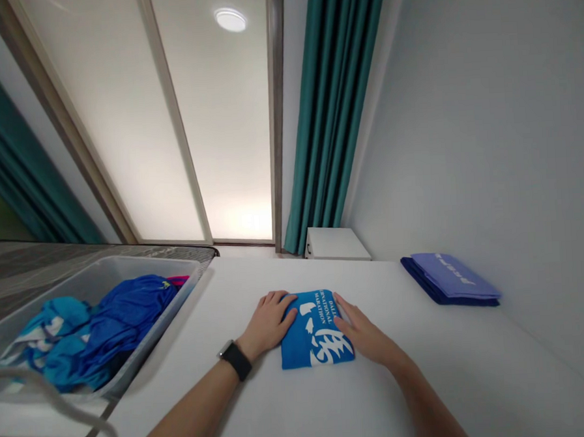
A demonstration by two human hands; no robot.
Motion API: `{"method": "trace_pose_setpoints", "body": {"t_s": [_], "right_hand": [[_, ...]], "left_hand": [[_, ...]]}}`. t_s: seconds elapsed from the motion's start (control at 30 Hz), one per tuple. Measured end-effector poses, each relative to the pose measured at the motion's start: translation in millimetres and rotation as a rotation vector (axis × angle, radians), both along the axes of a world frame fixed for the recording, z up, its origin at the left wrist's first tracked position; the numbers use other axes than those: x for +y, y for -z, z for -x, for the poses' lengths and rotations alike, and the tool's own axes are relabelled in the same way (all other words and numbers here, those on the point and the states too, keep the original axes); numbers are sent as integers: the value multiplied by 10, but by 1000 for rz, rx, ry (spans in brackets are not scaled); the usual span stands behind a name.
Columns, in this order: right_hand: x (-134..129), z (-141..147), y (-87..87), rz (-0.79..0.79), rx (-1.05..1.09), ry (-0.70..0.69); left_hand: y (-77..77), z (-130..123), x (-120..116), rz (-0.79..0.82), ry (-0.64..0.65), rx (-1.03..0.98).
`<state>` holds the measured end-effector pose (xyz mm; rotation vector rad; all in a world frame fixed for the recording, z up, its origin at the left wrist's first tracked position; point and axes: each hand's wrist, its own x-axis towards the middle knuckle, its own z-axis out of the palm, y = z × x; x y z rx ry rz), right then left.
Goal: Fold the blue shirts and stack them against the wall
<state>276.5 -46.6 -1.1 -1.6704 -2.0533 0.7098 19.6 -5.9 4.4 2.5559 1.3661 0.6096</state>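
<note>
A bright blue garment (299, 352) with white printing lies folded into a small rectangle on the white table (263, 415). The print shows white lettering and a large white character. On its left edge rests my left hand (270, 321), fingers stretched out, with a dark watch on the wrist. My right hand (364, 329) lies along the right edge, its fingers extended and touching the cloth. Neither hand grips the fabric; both press or rest on it from the sides. The kind of garment cannot be told from this folded shape.
A translucent plastic bin (113, 267) with crumpled blue clothes (125, 318) stands at the left. Folded purple and navy clothes (452, 278) lie at the table's right, by the wall. Behind the table stands a white cabinet (337, 243). A grey curved bar (56, 397) crosses the lower left.
</note>
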Motion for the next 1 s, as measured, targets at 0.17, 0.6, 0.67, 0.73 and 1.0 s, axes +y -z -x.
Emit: {"method": "trace_pose_setpoints", "body": {"t_s": [0.17, 0.6, 0.67, 0.73, 1.0], "right_hand": [[-185, -178, -80, 105, 43, -216], [495, -431, -43, -5, -200, -93], [588, -429, 30, -72, -191, -58], [610, -385, 92, -148, -164, -7], [-6, 213, -168, -368, -106, -133]], "left_hand": [[-95, -23, -50, -10, -34, 48], [-419, 365, -447, 223, 84, 159], [-444, 366, -544, 260, 104, 132], [-453, 375, -575, 296, 116, 86], [-515, 481, -300, 520, 223, -90]]}}
